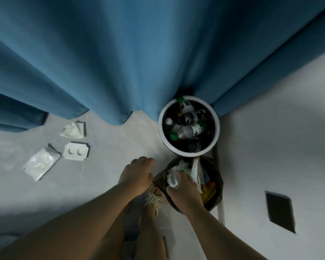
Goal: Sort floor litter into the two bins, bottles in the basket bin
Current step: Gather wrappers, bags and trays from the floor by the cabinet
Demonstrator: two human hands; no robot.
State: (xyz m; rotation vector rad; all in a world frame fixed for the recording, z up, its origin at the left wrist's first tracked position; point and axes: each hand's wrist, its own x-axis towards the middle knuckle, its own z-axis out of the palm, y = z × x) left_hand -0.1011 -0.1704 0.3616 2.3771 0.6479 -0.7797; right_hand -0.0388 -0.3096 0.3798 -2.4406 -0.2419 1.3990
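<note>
Seen from above, looking down at a pale floor [261,128] edged by blue curtains [120,53]. Two bins side by side at the curtain's foot: round white-rimmed basket bin [217,128] farther away, holding several plastic bottles [189,131]; dark bag-lined bin [219,182] nearer, stuffed with white and coloured wrappers. Right hand [184,188] palm down inside the bag-lined bin, fingers curled onto crumpled white paper [174,177], apparently pressing or letting it go. Left hand [137,172] just beside that bin's left rim, fingers loosely spread, holding nothing, hovering over bare floor. Remaining litter well off to the left of both hands: crumpled tissue [73,129] by the curtain hem, white card tray with two round dents [75,152], flat clear plastic packet [41,163] lying with its long axis slanted from lower left to upper right. No loose bottle visible on the floor. Left hand the nearer one for the card tray, probably the next pickup, bound for the bag-lined bin. Sandalled foot [153,201] between the forearms
</note>
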